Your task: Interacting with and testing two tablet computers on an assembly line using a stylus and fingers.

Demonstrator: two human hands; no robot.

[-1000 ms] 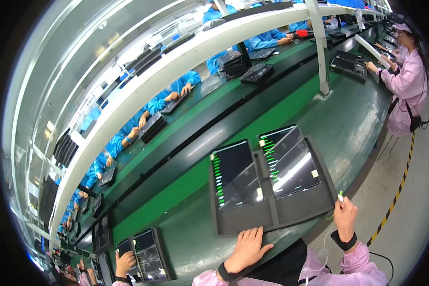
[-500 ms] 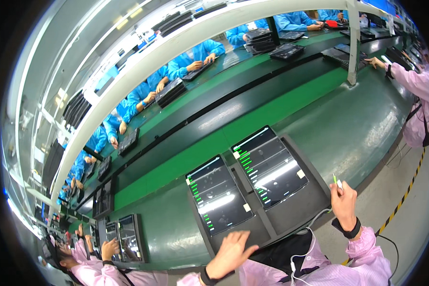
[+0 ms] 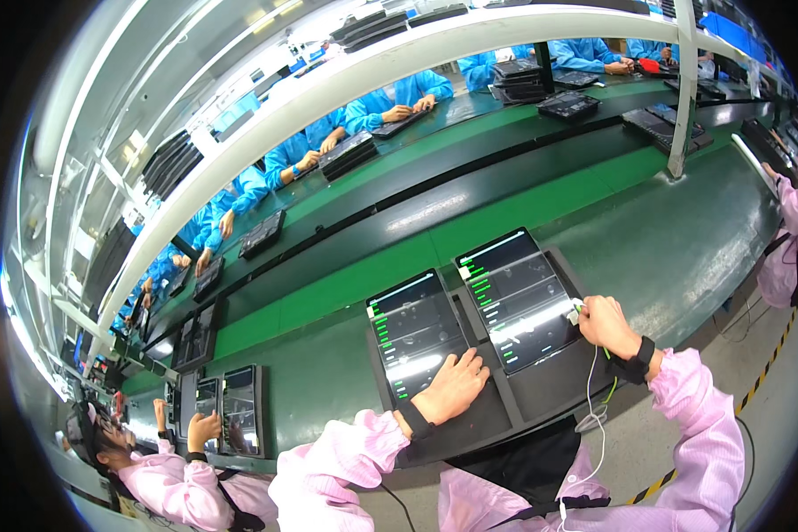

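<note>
Two black tablets with lit screens lie side by side in a dark grey tray (image 3: 548,388) in front of me. Green and white lines run down the left tablet (image 3: 417,332) and the right tablet (image 3: 514,306). My left hand (image 3: 452,387) rests over the lower right part of the left tablet, palm down, fingers spread and holding nothing. At the right edge of the right tablet, my right hand (image 3: 605,324) pinches a small white cable plug (image 3: 576,310). A white cable (image 3: 591,381) hangs from that hand, with a green strand beside it. Whether the plug sits in the tablet is hidden.
A white frame post (image 3: 683,97) stands on the green bench (image 3: 674,239). Across a conveyor belt (image 3: 399,208), several people in blue work on devices. Pink-sleeved co-workers sit at left and right; another tablet tray (image 3: 259,412) lies at left.
My right hand has moved left with the plug, from beside the tray to the right tablet's edge. My left hand has moved up onto the left tablet. The view has shifted.
</note>
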